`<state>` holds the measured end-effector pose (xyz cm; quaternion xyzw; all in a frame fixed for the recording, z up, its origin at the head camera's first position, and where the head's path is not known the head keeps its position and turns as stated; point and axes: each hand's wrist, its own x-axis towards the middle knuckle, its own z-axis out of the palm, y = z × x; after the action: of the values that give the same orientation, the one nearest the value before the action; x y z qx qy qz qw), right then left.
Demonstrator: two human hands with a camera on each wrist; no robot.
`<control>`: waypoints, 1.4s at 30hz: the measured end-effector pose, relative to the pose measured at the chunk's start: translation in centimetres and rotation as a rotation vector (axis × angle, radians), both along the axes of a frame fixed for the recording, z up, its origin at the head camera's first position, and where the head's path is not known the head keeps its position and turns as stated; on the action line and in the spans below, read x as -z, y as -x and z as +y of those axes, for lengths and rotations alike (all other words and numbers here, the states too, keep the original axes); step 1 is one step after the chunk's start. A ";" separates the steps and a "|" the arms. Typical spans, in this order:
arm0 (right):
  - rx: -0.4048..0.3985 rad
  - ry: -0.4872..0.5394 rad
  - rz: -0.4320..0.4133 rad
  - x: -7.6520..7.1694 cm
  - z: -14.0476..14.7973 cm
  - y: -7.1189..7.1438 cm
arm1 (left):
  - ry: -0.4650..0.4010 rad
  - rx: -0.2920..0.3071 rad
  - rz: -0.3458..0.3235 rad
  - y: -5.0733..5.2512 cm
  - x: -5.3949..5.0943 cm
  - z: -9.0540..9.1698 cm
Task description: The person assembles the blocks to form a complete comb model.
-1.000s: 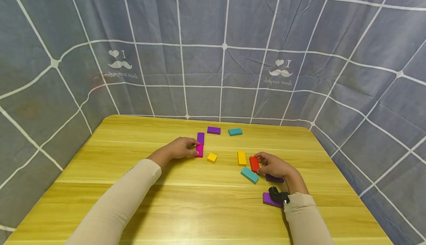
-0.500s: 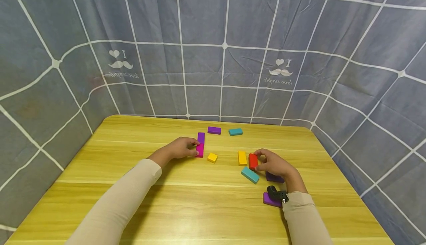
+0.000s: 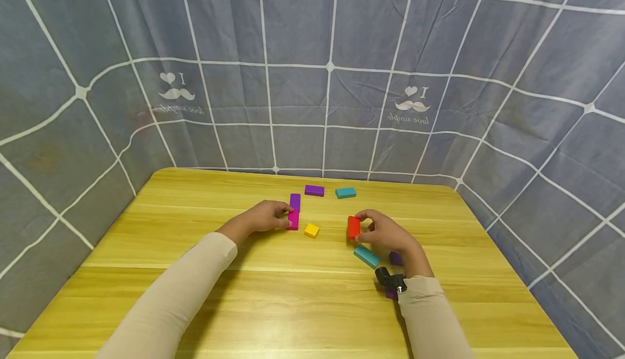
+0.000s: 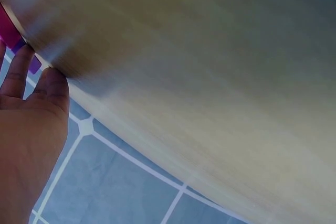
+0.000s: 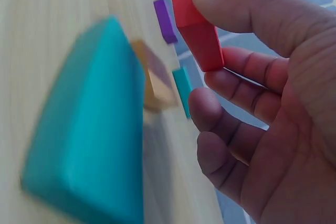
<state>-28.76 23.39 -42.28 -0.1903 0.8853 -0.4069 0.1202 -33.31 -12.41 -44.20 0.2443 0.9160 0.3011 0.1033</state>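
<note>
My right hand (image 3: 386,234) pinches a red block (image 3: 354,228) between thumb and fingers. In the right wrist view the red block (image 5: 194,22) is raised off the table, and a yellow block (image 5: 156,80) shows below it; the head view hides that one behind the red. Over on the left, my left hand (image 3: 266,216) holds a magenta block (image 3: 293,220) with thumb and index finger near its two ends. The magenta block lies end to end with a purple block (image 3: 295,202). In the left wrist view my fingers partly cover the magenta block (image 4: 7,29).
A small yellow block (image 3: 311,231) lies between the hands. Farther back are a purple block (image 3: 314,191) and a teal block (image 3: 345,193). Another teal block (image 3: 367,256) sits near my right hand. Two purple blocks are partly hidden by the right arm. A curtain (image 3: 303,98) encloses the wooden table.
The red block, held in my right hand, has risen and moved left, now covering the longer yellow block in the head view. My left hand and the magenta block have stayed put.
</note>
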 end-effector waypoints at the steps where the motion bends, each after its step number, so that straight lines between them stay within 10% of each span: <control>1: -0.009 0.002 0.008 -0.1 -0.4 0.1 | 0.002 0.003 0.005 0.1 0.1 0.0; 42: -0.077 -0.043 0.122 1.7 -13.6 0.9 | -0.026 0.048 0.015 2.3 0.3 -0.9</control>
<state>-29.65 9.83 -44.01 -0.2462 0.8916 -0.3703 0.0857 -35.60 -13.35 -44.54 0.2699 0.9066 0.3085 0.1005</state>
